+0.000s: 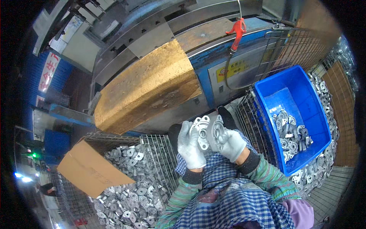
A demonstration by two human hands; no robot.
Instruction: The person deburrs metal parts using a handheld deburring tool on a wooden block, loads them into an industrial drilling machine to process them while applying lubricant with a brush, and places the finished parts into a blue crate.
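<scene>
My left hand (190,149), in a pale work glove, is closed on silver metal castings (202,131) with round openings and eared flanges; they overlap, so I cannot count them surely. Close against them, my right hand (233,146), gloved too, grips another metal casting (217,129) tilted on edge. Both hands are in front of my blue checked apron (244,202). To their right, a blue plastic bin (309,150) holds several similar castings. On the left a wire basket (156,164) is heaped with more of them.
A worn yellow wooden block (148,84) lies along the machine bench ahead. From above hangs a red-handled air gun (238,32) with a hose. A cardboard sheet (93,168) leans over the left basket. The blue bin rests on castings in a wire cage (257,126).
</scene>
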